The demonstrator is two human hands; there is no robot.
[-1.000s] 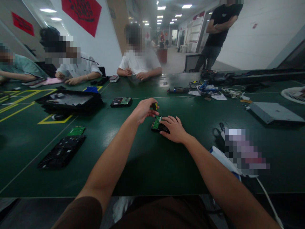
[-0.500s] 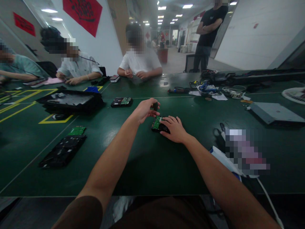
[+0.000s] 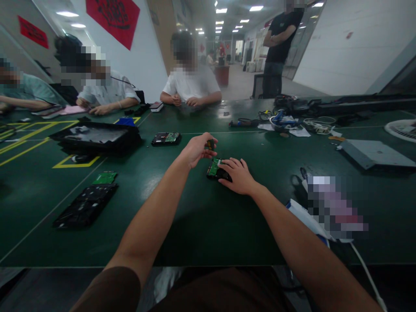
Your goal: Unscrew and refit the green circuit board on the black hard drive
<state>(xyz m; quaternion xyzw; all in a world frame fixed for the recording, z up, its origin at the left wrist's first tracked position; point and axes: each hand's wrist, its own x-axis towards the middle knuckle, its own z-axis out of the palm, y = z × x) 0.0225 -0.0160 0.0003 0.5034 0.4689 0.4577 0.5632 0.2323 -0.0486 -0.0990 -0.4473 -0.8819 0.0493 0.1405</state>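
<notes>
A hard drive (image 3: 213, 168) with a green circuit board lies on the table in front of me. My right hand (image 3: 238, 174) rests over its right side, fingers across the top and thumb along the near edge, gripping it against the table. Above the drive's far left corner, my left hand (image 3: 202, 150) has its fingers closed round the dark handle of a screwdriver (image 3: 210, 144) held upright. Yellow marks show on that handle; its tip is too small to make out.
At left lie a black drive (image 3: 86, 204), a green circuit board (image 3: 105, 177) and a black tray (image 3: 97, 138). Another hard drive (image 3: 166, 138) sits farther back. On the right are a grey metal case (image 3: 378, 152), a white-blue packet (image 3: 308, 219) and cables (image 3: 282, 120). Several people are across the table.
The screwdriver handle has turned in my left hand, so yellow marks now face me. My right hand and the hard drive have stayed put. The standing person has shifted slightly left.
</notes>
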